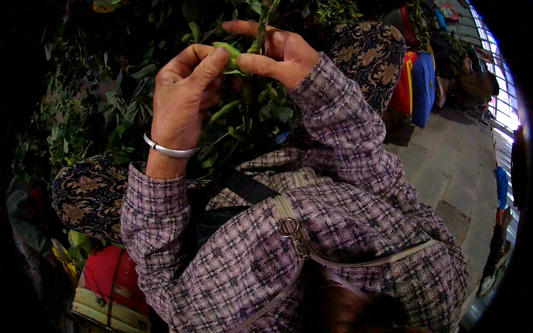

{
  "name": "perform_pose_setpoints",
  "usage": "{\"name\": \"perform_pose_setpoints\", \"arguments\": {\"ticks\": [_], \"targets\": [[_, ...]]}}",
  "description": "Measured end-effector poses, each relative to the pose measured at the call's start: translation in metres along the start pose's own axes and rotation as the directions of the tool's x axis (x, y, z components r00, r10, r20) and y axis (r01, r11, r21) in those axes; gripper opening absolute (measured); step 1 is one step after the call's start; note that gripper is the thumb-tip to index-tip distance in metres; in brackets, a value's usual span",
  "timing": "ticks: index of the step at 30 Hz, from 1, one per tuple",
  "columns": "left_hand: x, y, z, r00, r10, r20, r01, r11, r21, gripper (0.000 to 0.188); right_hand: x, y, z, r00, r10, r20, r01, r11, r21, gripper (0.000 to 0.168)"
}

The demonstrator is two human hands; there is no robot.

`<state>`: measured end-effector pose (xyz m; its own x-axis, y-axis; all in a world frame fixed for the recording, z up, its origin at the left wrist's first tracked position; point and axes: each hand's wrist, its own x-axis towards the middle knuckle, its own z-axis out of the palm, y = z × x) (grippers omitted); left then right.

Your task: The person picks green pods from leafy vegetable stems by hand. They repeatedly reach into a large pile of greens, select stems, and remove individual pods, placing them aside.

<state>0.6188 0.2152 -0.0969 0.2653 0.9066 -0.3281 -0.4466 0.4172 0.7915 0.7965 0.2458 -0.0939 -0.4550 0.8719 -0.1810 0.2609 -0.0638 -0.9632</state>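
Observation:
My left hand (185,79), with a silver bangle at the wrist, pinches a green bean pod (227,48) between thumb and fingers. Close against it, my right hand (285,54) has its thumb at the pod, and a leafy green stem (262,31) runs through its curled fingers. Another plump pod (225,111) hangs on the plant just below the hands. How the pod joins the stem is hidden by the fingertips.
Cut leafy plants (100,120) lie heaped in shadow before me. My patterned trouser knees (370,62) flank the heap. A red and cream container (112,274) sits at lower left. Red and blue items (424,89) stand at right beside the paved floor (433,162).

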Motion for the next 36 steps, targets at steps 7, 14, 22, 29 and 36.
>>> {"name": "perform_pose_setpoints", "arguments": {"ticks": [7,14,22,29,36], "targets": [[0.001,-0.005,0.002,0.999,0.000,0.037,0.003,0.997,-0.080,0.015,-0.007,-0.005,0.009,0.999,0.040,0.023,-0.045,0.958,0.284,0.045],[0.001,-0.009,0.002,0.995,0.057,0.081,-0.053,0.997,-0.050,0.016,-0.005,0.000,0.012,0.998,0.042,-0.051,-0.021,0.931,0.364,0.039],[-0.005,0.000,0.009,0.997,0.066,0.042,-0.070,0.993,0.092,0.015,-0.003,-0.005,0.014,0.992,0.122,0.008,-0.110,0.861,0.496,0.032],[-0.002,-0.006,0.006,0.997,0.052,0.061,-0.057,0.994,0.093,0.014,0.002,-0.005,0.015,0.981,0.195,-0.001,-0.175,0.882,0.438,0.031],[0.001,-0.010,-0.003,0.989,-0.088,0.119,0.082,0.995,0.056,0.010,0.005,-0.003,0.016,0.969,0.240,-0.052,-0.223,0.948,0.229,0.033]]}}
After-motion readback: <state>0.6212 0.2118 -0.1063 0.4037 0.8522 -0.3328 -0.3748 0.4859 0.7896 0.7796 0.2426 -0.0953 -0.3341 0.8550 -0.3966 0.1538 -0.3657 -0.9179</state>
